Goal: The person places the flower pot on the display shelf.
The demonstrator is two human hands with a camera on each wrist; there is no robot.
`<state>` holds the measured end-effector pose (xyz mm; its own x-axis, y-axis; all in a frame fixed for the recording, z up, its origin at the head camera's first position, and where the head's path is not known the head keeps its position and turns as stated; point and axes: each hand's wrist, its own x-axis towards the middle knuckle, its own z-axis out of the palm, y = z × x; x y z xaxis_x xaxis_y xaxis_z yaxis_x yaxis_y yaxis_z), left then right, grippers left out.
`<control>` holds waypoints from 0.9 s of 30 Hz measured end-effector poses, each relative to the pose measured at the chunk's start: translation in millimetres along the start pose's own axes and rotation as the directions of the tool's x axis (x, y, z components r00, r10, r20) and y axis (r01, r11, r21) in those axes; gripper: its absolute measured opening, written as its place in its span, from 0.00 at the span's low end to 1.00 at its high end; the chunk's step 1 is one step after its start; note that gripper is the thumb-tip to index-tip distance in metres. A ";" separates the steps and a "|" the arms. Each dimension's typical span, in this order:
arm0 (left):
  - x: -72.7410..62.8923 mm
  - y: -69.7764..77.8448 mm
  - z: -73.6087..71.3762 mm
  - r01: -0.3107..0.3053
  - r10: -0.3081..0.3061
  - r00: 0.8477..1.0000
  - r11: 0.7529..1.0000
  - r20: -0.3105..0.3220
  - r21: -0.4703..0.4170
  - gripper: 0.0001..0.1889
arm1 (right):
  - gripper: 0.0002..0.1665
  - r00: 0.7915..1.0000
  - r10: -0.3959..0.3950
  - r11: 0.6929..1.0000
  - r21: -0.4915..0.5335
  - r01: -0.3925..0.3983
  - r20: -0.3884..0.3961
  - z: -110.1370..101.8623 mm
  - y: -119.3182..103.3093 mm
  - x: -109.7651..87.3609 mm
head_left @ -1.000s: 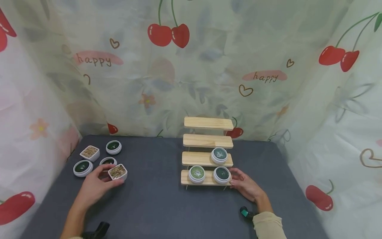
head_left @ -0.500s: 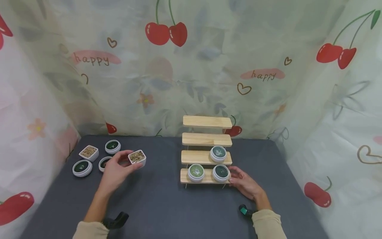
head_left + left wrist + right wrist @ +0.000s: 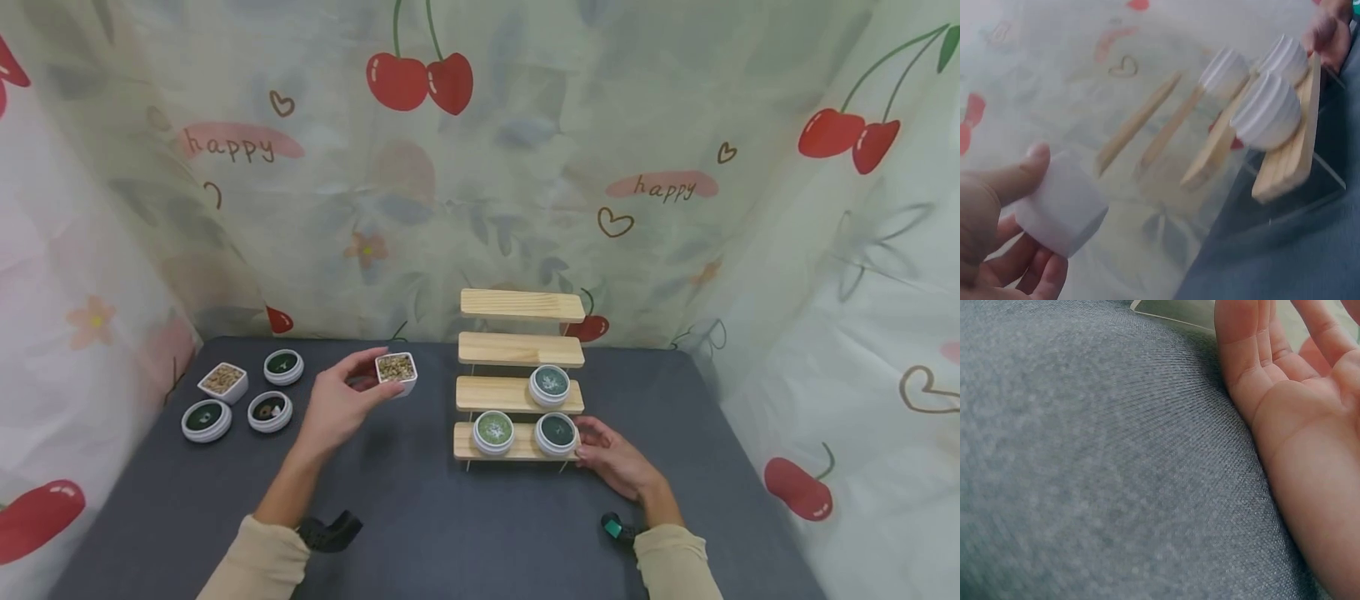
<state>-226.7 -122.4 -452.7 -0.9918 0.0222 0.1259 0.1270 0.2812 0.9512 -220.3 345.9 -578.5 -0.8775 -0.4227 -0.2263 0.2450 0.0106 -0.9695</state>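
My left hand [image 3: 345, 404] pinches a small white square cup [image 3: 396, 372] filled with brown granules and lifts it above the dark table. In the left wrist view the same cup [image 3: 1063, 206] shows its blank white side between thumb and fingers. A stepped wooden display rack [image 3: 480, 393] stands right of it. On its lowest board sit a light-green-topped round white jar [image 3: 493, 432] and a dark-green-topped jar [image 3: 557, 433]; another dark-topped jar [image 3: 551, 384] sits one board higher. My right hand [image 3: 618, 467] holds the right end of the lowest board, thumb and fingers at its edges.
At the table's left lie another square granule cup [image 3: 225, 381] and three round white jars, one at the back [image 3: 283, 366], one at the front left [image 3: 206, 420] and one at the right [image 3: 270, 411]. A patterned curtain [image 3: 450, 208] rises behind the table.
My left hand has carried the square cup rightward from among the left-hand jars toward the rack, uncovering a round jar. My right hand has stayed at the rack's end.
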 end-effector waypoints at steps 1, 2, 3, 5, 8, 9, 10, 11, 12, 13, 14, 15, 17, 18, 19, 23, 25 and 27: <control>2.9 2.5 4.6 -0.011 0.011 1.000 1.000 -0.002 -0.001 0.33 | 0.24 1.000 0.001 1.000 0.001 -0.001 0.001 0.1 -0.4 -0.1; 5.2 5.8 9.1 -0.023 0.023 1.000 1.000 -0.003 -0.007 0.33 | 0.24 1.000 0.002 1.000 0.002 -0.002 0.000 0.5 -0.8 -0.2; 7.3 9.3 13.7 -0.035 0.035 0.999 0.999 -0.001 -0.014 0.33 | 0.24 1.000 0.004 1.000 0.003 -0.004 -0.001 0.9 -1.2 -0.2; 10.3 16.6 21.8 -0.061 0.062 0.998 0.998 0.005 -0.031 0.33 | 0.25 1.000 0.006 1.000 0.005 -0.006 -0.004 1.4 -2.1 -0.3; 12.6 26.6 32.8 -0.090 0.091 0.995 0.995 0.028 -0.032 0.33 | 0.25 1.000 0.008 1.000 0.009 -0.007 -0.009 1.9 -3.0 -0.4; 13.3 29.1 36.4 -0.100 0.100 0.994 0.995 0.037 -0.023 0.33 | 0.25 1.000 0.008 1.000 0.009 -0.007 -0.010 2.0 -3.2 -0.4; 13.9 31.2 39.7 -0.105 0.106 0.993 0.994 0.046 -0.011 0.33 | 0.25 1.000 0.007 1.000 0.008 -0.007 -0.011 2.3 -3.5 -0.5; 14.4 32.9 43.2 -0.110 0.110 0.992 0.994 0.056 -0.006 0.33 | 0.25 1.000 0.006 1.000 0.007 -0.006 -0.010 2.6 -3.7 -0.6; 15.0 33.9 46.7 -0.114 0.113 0.992 0.993 0.063 0.003 0.33 | 0.25 1.000 0.007 1.000 0.005 -0.007 -0.010 2.9 -3.9 -0.6; 15.8 34.4 50.4 -0.116 0.116 0.991 0.993 0.069 0.009 0.33 | 0.25 1.000 0.008 1.000 0.004 -0.008 -0.010 3.3 -3.9 -0.7; 16.6 34.4 54.2 -0.117 0.116 0.990 0.993 0.076 0.017 0.33 | 0.25 1.000 0.010 1.000 0.004 -0.010 -0.010 3.7 -3.9 -0.7; 17.3 34.2 58.1 -0.115 0.113 0.990 0.993 0.082 0.023 0.33 | 0.25 1.000 0.013 1.000 0.004 -0.013 -0.011 4.1 -3.9 -0.8; 18.9 33.0 66.2 -0.109 0.106 0.990 0.994 0.093 0.027 0.33 | 0.25 1.000 0.019 1.000 0.003 -0.019 -0.012 4.8 -3.7 -0.9; 19.7 32.4 70.4 -0.108 0.105 0.990 0.994 0.098 0.030 0.33 | 0.25 1.000 0.022 1.000 0.004 -0.022 -0.015 5.2 -3.6 -1.0; 20.7 31.7 74.6 -0.106 0.102 0.990 0.994 0.102 0.034 0.33 | 0.25 1.000 0.023 1.000 0.005 -0.023 -0.016 5.5 -3.7 -1.1; 23.9 32.3 91.3 -0.093 0.087 0.989 0.995 0.119 0.042 0.33 | 0.25 1.000 0.014 1.000 0.014 -0.014 -0.014 5.8 -4.2 -2.3; 25.5 32.9 99.1 -0.081 0.075 0.989 0.996 0.126 0.042 0.33 | 0.25 1.000 0.006 1.000 0.021 -0.006 -0.012 5.1 -4.1 -3.0; 26.0 33.7 105.8 -0.067 0.060 0.990 0.996 0.130 0.050 0.33 | 0.25 1.000 0.003 1.000 0.023 -0.002 -0.012 4.4 -4.0 -3.5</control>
<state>-249.8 -10.9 -447.2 -0.9758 0.1636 0.1454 0.1926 0.3263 0.9254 -216.3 343.3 -573.5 -0.8820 -0.4114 -0.2300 0.2565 -0.0095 -0.9665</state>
